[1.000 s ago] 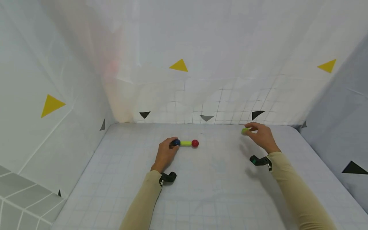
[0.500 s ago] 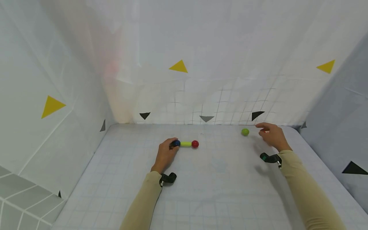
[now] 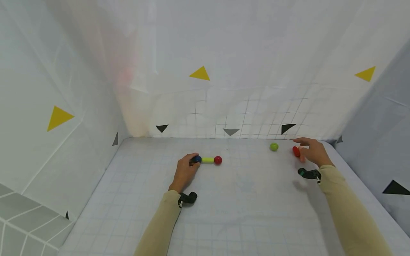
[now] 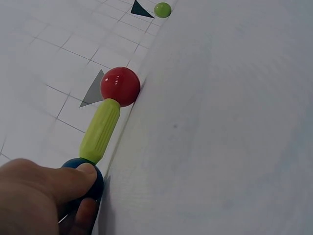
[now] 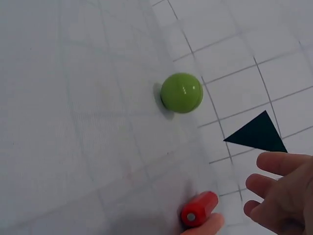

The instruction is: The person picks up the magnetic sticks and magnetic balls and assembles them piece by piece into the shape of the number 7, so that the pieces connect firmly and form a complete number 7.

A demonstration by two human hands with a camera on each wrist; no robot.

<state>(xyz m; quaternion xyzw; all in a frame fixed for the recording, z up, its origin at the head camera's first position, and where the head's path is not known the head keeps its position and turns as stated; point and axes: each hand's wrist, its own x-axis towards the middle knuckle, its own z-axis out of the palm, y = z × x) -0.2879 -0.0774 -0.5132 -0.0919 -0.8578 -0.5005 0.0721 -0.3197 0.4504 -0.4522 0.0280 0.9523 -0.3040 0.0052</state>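
Observation:
My left hand [image 3: 185,171] pinches a blue ball [image 3: 197,159] between thumb and fingers. From that ball a yellow-green ribbed rod [image 4: 100,131] runs to a red ball [image 4: 120,86] at its far end. Something dark shows under the left fingers, mostly hidden. Toward the table's back right, my right hand [image 3: 313,152] reaches with its fingers spread around a short red rod [image 5: 199,209] that has a silvery disc on its end. The right thumb lies along the rod's near side, while the other fingers stand apart from it. A green ball [image 5: 181,93] sits to the left of this hand.
The white table [image 3: 224,213] carries a faint grid. A white sheet wall [image 3: 256,53] with yellow and black triangles rises at its back edge, close behind the green ball. Side walls stand left and right.
My right hand has let go of the green ball and moved right to the red rod, which has come into view. The left hand and its ball-and-rod piece have stayed put.

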